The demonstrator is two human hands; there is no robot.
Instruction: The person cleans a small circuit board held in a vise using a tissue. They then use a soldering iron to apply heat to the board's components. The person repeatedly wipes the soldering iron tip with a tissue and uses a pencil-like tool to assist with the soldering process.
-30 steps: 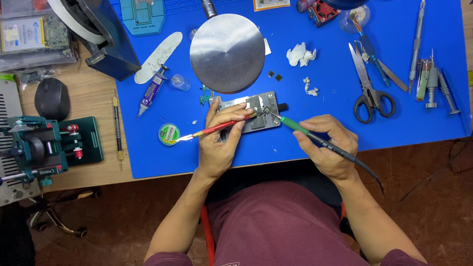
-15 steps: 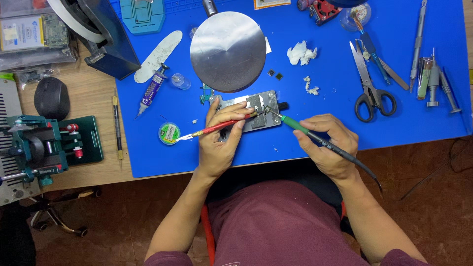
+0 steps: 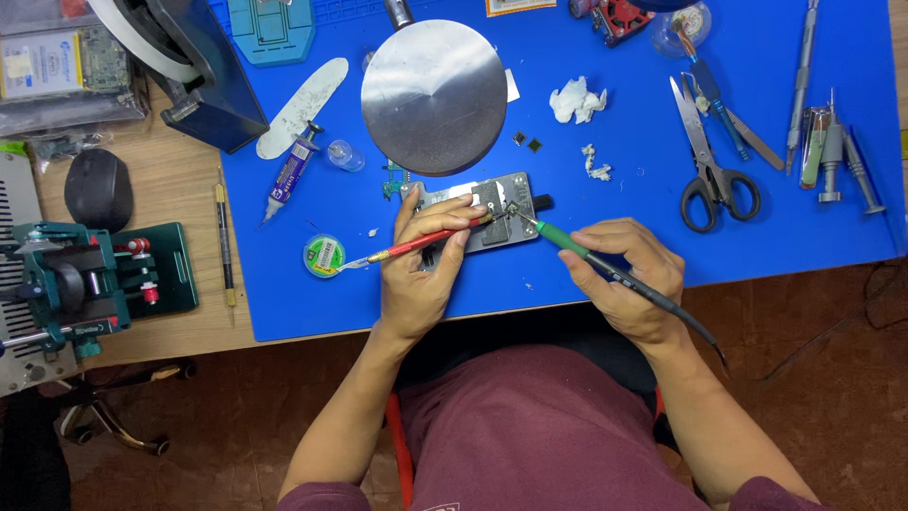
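Nothing has shifted since a second ago. Left hand (image 3: 416, 279) still pinches the red tweezers (image 3: 416, 244); right hand (image 3: 624, 279) grips the green soldering iron (image 3: 567, 241), tips meeting on the clamped board (image 3: 497, 213) at twelve o'clock.

A pale wooden worktop (image 3: 180, 189) is seen from above, most of it covered by a bright blue mat (image 3: 605, 123). Below its near edge, a floor of dark reddish-brown tiles (image 3: 832, 350) is shown. A red chair edge (image 3: 399, 445) is glimpsed beneath the seated person. Everything is evenly lit from above, with soft, short shadows.
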